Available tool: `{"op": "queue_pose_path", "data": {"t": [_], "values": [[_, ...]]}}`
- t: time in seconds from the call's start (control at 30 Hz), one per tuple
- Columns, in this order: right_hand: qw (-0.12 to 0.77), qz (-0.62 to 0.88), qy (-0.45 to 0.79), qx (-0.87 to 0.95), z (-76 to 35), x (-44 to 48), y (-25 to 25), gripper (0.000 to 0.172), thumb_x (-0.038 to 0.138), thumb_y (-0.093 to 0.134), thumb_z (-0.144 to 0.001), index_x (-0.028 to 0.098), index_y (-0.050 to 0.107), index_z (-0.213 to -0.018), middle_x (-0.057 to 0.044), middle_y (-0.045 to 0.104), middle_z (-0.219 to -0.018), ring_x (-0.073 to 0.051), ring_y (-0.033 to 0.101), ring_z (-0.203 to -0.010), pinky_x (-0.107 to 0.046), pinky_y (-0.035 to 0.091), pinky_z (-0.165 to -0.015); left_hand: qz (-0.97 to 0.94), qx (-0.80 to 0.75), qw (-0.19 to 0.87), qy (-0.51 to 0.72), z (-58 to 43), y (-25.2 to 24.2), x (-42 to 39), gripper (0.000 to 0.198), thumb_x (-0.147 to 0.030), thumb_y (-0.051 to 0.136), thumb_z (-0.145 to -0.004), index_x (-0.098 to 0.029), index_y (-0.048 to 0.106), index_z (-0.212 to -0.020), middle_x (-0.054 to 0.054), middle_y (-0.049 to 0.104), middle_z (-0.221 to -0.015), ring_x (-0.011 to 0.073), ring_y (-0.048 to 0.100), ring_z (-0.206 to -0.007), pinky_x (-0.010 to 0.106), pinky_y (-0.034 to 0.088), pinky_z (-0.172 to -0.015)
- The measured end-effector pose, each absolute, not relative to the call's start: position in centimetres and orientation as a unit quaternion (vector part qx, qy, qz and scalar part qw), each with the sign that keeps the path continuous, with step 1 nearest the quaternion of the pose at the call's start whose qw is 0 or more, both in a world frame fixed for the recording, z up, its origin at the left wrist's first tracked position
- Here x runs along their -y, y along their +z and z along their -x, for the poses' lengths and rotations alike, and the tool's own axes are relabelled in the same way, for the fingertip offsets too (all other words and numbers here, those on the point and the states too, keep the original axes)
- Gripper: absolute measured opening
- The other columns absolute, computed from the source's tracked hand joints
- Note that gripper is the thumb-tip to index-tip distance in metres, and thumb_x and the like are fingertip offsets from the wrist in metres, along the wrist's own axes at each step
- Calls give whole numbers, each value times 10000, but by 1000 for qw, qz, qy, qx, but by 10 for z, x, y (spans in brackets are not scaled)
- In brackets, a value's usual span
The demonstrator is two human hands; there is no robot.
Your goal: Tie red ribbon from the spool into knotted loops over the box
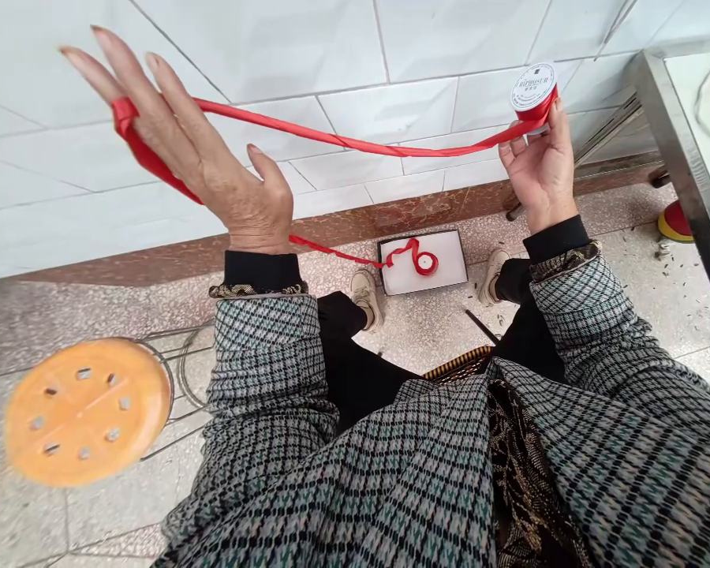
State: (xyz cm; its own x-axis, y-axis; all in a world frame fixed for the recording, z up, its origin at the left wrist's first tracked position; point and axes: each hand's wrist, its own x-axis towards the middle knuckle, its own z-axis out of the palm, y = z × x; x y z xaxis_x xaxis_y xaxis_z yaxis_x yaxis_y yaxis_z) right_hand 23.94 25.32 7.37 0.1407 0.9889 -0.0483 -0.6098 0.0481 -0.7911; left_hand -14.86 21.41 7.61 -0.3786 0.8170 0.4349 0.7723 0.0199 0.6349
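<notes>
My left hand [195,150] is raised at the upper left, fingers stretched out and apart, with a red ribbon [355,143] looped round the fingers. The ribbon runs taut across to a red spool [534,91] with a white label, which my right hand [538,170] grips at the upper right. Another length of ribbon hangs from my left hand down to a coil lying on a white box lid [443,272] on the floor between my feet.
An orange round stool [86,410] on a wire frame stands at the lower left. A steel table edge [680,158] runs down the right side, with a red and yellow object [675,221] under it. White tiled wall ahead; speckled floor with scattered debris.
</notes>
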Motion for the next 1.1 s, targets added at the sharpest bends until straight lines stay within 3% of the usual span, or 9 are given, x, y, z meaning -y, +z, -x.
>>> {"op": "queue_pose_path", "data": {"t": [0.1, 0.23, 0.33, 0.47, 0.53, 0.63, 0.8, 0.93, 1.1], "values": [[659, 358, 596, 286, -239, -254, 70, 562, 560, 971, -471, 387, 672, -914, 47, 765, -970, -249, 480, -1256, -400, 398, -1056, -628, -677, -48, 380, 148, 70, -215, 983, -5, 715, -785, -172, 260, -1639, -47, 215, -1785, 181, 35, -1681, 355, -1, -1409], [635, 363, 587, 347, -242, -257, 64, 497, 654, 899, -583, 397, 678, -946, 17, 758, -954, -248, 446, -1336, -403, 398, -1052, -603, -692, 84, 387, 152, 57, -227, 745, -137, 708, -863, -183, 435, -1554, -43, 431, -1690, 159, 284, -1611, 325, 128, -1391], [631, 352, 588, 363, -242, -255, 62, 467, 636, 893, -633, 388, 677, -964, 18, 755, -979, -248, 479, -1300, -398, 431, -1043, -590, -719, 155, 333, 153, 45, -236, 525, -281, 713, -908, -168, 587, -1405, 9, 569, -1573, 222, 437, -1507, 416, 234, -1352], [634, 369, 566, 377, -227, -246, 64, 408, 569, 892, -715, 328, 675, -962, 25, 736, -1000, -213, 604, -1098, -381, 531, -960, -610, -751, 240, 75, 140, 33, -240, 355, -371, 736, -885, -133, 722, -1148, 99, 702, -1400, 347, 553, -1399, 575, 350, -1255], [611, 384, 567, 397, -213, -239, 63, 436, 595, 893, -716, 296, 668, -939, 17, 718, -960, -197, 648, -1002, -362, 576, -867, -634, -730, 255, 17, 126, 30, -239, 309, -392, 726, -874, -145, 753, -1059, 144, 721, -1361, 389, 580, -1376, 593, 384, -1221], [546, 403, 605, 416, -191, -228, 58, 491, 646, 889, -701, 259, 642, -877, 15, 669, -834, -179, 675, -888, -320, 597, -737, -670, -656, 306, 166, 96, 30, -236, 321, -405, 695, -879, -177, 763, -1095, 134, 749, -1305, 341, 625, -1341, 535, 415, -1222], [469, 398, 664, 425, -165, -216, 48, 483, 633, 893, -709, 249, 651, -876, 30, 622, -742, -157, 660, -773, -295, 594, -655, -624, -395, 546, 396, 36, 30, -224, 428, -363, 840, -790, -196, 736, -1170, 83, 774, -1160, 275, 704, -1218, 473, 541, -1113], [507, 391, 624, 448, -161, -215, 45, 450, 630, 868, -741, 247, 670, -869, 9, 662, -832, -179, 675, -878, -311, 598, -739, -559, -335, 611, 450, 5, 26, -215, 390, -335, 870, -788, -218, 719, -1128, 51, 773, -1053, 257, 738, -1116, 448, 599, -1022], [521, 421, 574, 470, -160, -214, 46, 353, 559, 820, -828, 247, 659, -863, -1, 642, -862, -232, 657, -1058, -360, 596, -868, -515, -304, 675, 433, -8, 17, -211, 371, -413, 847, -829, -219, 702, -1110, 69, 772, -1053, 268, 723, -1146, 478, 588, -1035]]}}
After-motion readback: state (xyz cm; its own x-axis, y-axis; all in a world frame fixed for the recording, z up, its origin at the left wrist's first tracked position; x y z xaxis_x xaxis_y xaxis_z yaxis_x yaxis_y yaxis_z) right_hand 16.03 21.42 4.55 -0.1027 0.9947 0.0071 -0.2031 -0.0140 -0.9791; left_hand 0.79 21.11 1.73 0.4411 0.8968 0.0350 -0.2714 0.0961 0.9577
